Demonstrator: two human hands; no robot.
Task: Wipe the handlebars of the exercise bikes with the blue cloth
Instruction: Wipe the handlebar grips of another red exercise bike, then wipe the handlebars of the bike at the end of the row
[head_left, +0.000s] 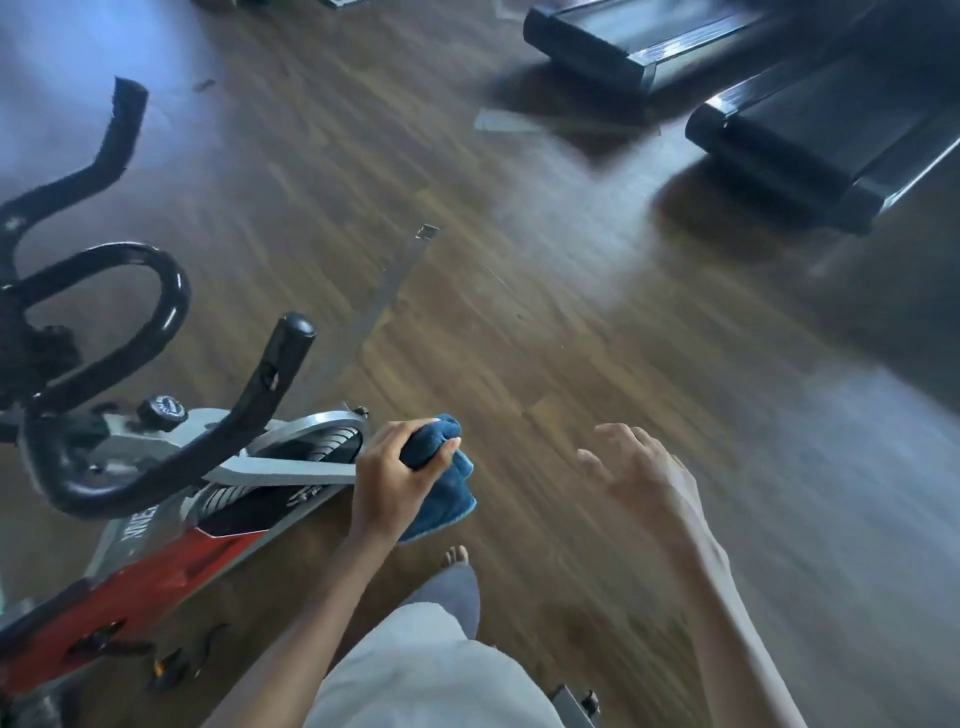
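A red and silver exercise bike (156, 566) stands at the lower left, its black curved handlebars (171, 306) reaching up and right, with one bar end (296, 332) nearest my hands. My left hand (395, 478) grips a bunched blue cloth (441, 483) just right of the bike's flywheel guard, apart from the handlebars. Further right, my right hand (639, 473) hangs over the floor with fingers spread and nothing in it. The view is motion-blurred.
Dark wooden floor (519, 322) fills the middle. Two black treadmills (821, 130) lie at the upper right. My bare foot (457, 556) and grey trouser leg (447, 597) show below the cloth. A small metal part (576, 701) sits at the bottom edge.
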